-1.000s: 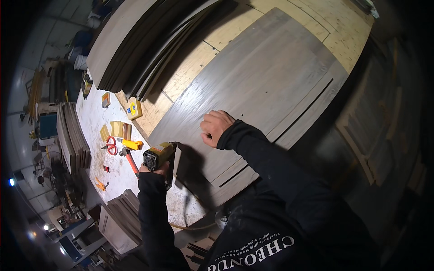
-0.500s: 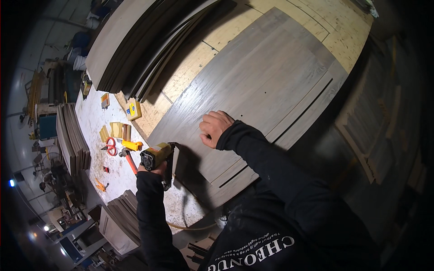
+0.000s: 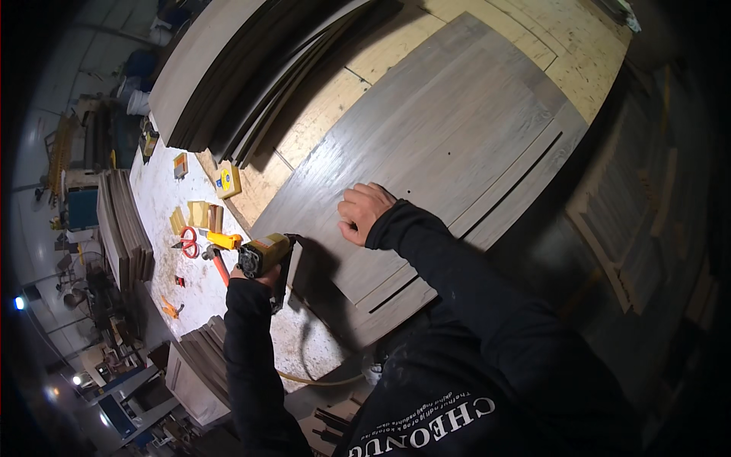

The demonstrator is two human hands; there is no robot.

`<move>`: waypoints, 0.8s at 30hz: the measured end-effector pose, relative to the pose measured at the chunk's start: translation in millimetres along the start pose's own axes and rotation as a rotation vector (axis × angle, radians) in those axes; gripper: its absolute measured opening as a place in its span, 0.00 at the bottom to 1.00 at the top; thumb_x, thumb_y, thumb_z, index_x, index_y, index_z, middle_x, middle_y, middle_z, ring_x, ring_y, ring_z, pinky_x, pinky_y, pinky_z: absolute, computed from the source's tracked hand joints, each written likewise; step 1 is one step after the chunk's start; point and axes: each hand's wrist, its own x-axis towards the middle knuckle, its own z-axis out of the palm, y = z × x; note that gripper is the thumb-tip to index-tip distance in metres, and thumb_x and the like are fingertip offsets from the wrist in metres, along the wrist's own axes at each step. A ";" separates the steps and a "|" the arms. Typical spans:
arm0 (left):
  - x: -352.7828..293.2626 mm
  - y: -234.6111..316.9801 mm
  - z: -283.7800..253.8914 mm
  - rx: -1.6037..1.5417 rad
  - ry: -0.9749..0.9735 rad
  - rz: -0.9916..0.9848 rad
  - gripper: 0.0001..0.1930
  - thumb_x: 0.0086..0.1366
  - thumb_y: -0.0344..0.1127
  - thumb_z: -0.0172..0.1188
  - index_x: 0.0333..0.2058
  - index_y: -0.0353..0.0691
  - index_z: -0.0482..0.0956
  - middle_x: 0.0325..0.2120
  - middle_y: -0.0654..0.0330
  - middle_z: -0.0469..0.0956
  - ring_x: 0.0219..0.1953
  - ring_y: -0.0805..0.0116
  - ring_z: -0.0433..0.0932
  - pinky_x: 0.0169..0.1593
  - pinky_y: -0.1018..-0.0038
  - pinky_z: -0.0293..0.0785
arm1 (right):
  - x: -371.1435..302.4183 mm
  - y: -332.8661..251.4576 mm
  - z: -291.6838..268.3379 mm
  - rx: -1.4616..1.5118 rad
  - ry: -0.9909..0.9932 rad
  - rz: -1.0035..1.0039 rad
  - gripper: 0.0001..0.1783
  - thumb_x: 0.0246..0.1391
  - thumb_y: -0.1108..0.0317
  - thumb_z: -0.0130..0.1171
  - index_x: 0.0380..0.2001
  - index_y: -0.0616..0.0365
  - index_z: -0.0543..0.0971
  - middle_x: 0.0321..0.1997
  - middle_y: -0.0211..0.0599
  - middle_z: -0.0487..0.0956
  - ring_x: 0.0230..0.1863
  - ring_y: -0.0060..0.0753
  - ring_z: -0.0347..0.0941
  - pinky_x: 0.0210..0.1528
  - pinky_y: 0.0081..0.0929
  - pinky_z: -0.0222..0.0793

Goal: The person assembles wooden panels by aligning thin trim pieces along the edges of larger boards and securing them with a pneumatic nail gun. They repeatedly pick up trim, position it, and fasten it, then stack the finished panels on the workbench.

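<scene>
A yellow-and-black nail gun (image 3: 265,257) is gripped in my left hand (image 3: 268,277), at the left end of a grey wood panel (image 3: 426,145). Its nose points toward the panel's edge and casts a dark shadow on the surface. Resting on the panel's near left part is my right hand (image 3: 364,213), fingers curled closed; whatever may be in them is hidden. Two small dark holes lie to the right of that hand. A long dark slot (image 3: 518,190) runs along the panel's near edge, and a shorter one (image 3: 392,295) is further left.
Red-handled scissors (image 3: 190,245), a yellow cutter (image 3: 224,241), a hammer (image 3: 219,266) and orange pliers (image 3: 170,306) lie on the white surface at left. Curved grey boards (image 3: 205,76) are stacked at the far left. A hose (image 3: 320,381) hangs below.
My left hand and the nail gun have shifted slightly, the tool tilting a little. My right hand stays in nearly the same place on the panel.
</scene>
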 end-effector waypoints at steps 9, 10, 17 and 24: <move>14.6 11.0 -17.4 -0.199 -0.023 -0.045 0.25 0.46 0.35 0.60 0.46 0.40 0.70 0.40 0.58 0.75 0.45 0.63 0.73 0.50 0.71 0.68 | -0.4 3.1 3.6 0.003 0.080 -0.038 0.11 0.34 0.67 0.58 0.12 0.52 0.66 0.20 0.32 0.65 0.27 0.36 0.65 0.32 0.33 0.61; 16.0 10.4 -11.9 -0.277 0.016 -0.097 0.26 0.46 0.35 0.61 0.47 0.38 0.69 0.41 0.57 0.75 0.46 0.62 0.73 0.51 0.72 0.68 | -1.6 4.7 4.2 0.001 0.081 -0.039 0.11 0.34 0.67 0.58 0.12 0.52 0.66 0.20 0.32 0.65 0.27 0.36 0.65 0.32 0.33 0.61; 23.3 -11.6 -8.6 -0.240 -0.022 -0.052 0.27 0.47 0.35 0.62 0.48 0.38 0.68 0.43 0.57 0.74 0.46 0.64 0.73 0.52 0.72 0.67 | -0.1 0.6 3.0 0.003 0.082 -0.039 0.12 0.34 0.67 0.58 0.11 0.52 0.65 0.20 0.32 0.65 0.27 0.36 0.65 0.32 0.32 0.60; 24.2 4.5 -10.8 0.035 -0.028 0.028 0.23 0.45 0.36 0.62 0.43 0.43 0.70 0.37 0.61 0.74 0.42 0.68 0.74 0.48 0.72 0.69 | 0.6 -1.0 4.0 0.006 0.060 -0.043 0.11 0.33 0.67 0.59 0.12 0.52 0.65 0.20 0.32 0.65 0.27 0.36 0.65 0.32 0.32 0.61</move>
